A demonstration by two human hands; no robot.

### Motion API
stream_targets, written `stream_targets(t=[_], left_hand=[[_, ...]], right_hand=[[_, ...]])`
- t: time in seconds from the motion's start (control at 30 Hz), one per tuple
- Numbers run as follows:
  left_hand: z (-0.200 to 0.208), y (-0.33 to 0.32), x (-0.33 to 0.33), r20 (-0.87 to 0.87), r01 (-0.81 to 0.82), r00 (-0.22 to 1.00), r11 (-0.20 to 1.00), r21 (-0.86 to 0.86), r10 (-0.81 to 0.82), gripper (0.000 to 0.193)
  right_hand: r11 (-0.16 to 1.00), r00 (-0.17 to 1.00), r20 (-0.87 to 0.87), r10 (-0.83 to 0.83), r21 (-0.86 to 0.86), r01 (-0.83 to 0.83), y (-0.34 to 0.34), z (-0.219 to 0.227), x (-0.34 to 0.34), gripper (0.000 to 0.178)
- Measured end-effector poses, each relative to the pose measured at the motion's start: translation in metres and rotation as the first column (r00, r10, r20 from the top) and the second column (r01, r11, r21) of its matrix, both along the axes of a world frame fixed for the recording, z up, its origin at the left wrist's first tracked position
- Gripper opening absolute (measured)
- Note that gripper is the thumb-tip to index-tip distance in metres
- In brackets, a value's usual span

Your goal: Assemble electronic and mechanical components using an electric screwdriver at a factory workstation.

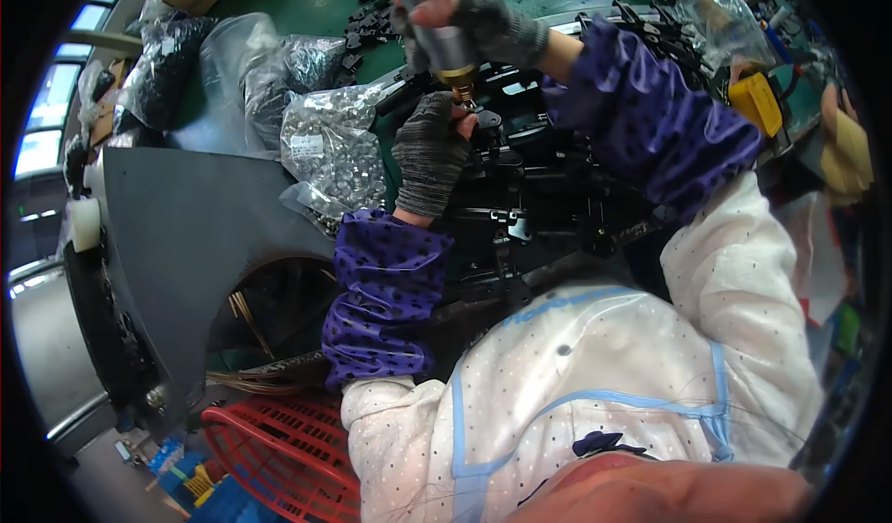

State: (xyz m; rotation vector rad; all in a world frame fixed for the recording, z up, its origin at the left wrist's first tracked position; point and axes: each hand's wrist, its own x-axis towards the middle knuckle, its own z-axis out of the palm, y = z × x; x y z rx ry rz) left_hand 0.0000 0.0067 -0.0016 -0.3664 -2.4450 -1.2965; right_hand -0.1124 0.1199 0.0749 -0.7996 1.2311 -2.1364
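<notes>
My right hand [497, 26], in a dark grey fingerless glove, is wrapped round a silver-grey power screwdriver [446, 49]. The tool points down, and its brass-coloured nose [460, 82] ends just above my left hand [430, 156]. That hand, gloved the same way, is closed with thumb and finger together beside the tip. What it pinches is hidden. Right by its fingertips lies a small black metal bracket [487, 122] with a shiny face. More black hinge-like parts [506, 221] lie below and to the right on the work surface.
A clear bag of small shiny metal pieces [334, 156] lies left of my left hand, with bags of dark parts [172, 68] farther left. A grey panel [204, 216] stands at the left, a red plastic basket [279, 449] below. A yellow object [755, 105] sits far right.
</notes>
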Motion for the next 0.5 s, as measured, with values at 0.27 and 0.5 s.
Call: stream_targets(t=[0.27,0.5], left_hand=[[-0.001,0.000,0.000,-0.018,-0.025,1.000,1.000,-0.017,0.025,0.016],[0.008,-0.001,-0.010,-0.236,0.020,0.971,0.996,-0.082,-0.039,0.016]], right_hand=[[0.997,0.997,-0.075,-0.016,0.073,0.022,0.001,-0.005,0.002,0.047],[0.983,0.954,-0.300,-0.016,-0.178,-0.040,0.027,0.001,-0.010,0.041]])
